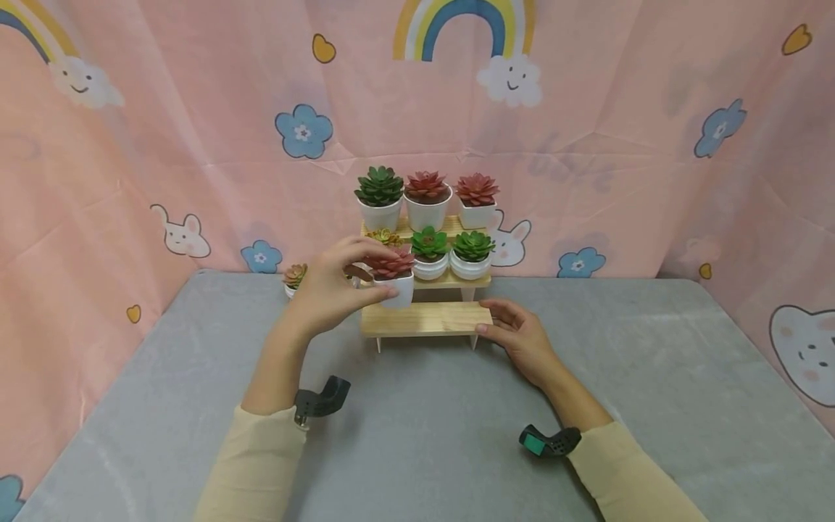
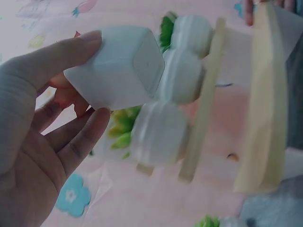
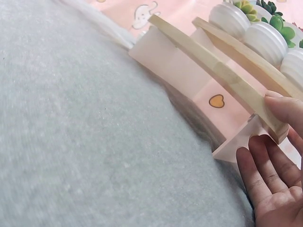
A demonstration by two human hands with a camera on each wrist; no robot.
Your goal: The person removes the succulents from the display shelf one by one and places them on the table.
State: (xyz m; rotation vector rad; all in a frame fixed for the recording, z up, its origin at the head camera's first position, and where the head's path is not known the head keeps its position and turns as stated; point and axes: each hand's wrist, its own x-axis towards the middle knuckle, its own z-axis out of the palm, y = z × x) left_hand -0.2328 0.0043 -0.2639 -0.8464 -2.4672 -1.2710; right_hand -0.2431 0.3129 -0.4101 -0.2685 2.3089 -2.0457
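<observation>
My left hand (image 1: 326, 293) pinches a white square pot with a red succulent (image 1: 399, 291) between thumb and fingers. It is held above the left end of the bottom step of a wooden three-step plant stand (image 1: 424, 319). In the left wrist view the underside of this white pot (image 2: 116, 68) is visible, apart from the board. My right hand (image 1: 525, 344) grips the right end of that bottom step; in the right wrist view the thumb (image 3: 284, 106) lies on the board's edge, fingers below by the white leg.
Potted succulents fill the upper steps: a green one (image 1: 380, 192) and two red ones on top, a yellowish one (image 1: 385, 236) and two green ones in the middle. Another small succulent (image 1: 295, 275) stands on the grey table left, partly behind my left hand. A pink curtain (image 1: 587, 181) hangs behind.
</observation>
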